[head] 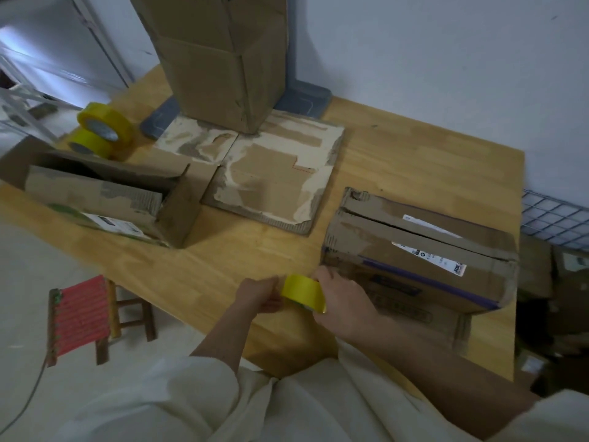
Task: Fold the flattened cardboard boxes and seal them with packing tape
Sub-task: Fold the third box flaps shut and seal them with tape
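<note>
At the table's point(223, 266) six o'clock edge, the right hand point(341, 301) is gripping a light, stiff yellow tape roll point(301, 290) by its rim while the left hand's point(259, 295) fingers are pinching its sticky end, the folded box point(420, 250) lying at three o'clock.

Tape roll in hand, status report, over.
Right hand grips yellow tape roll; left hand pinches at its edge. Folded box beside it, top seam untaped. Nothing in the way.
</note>
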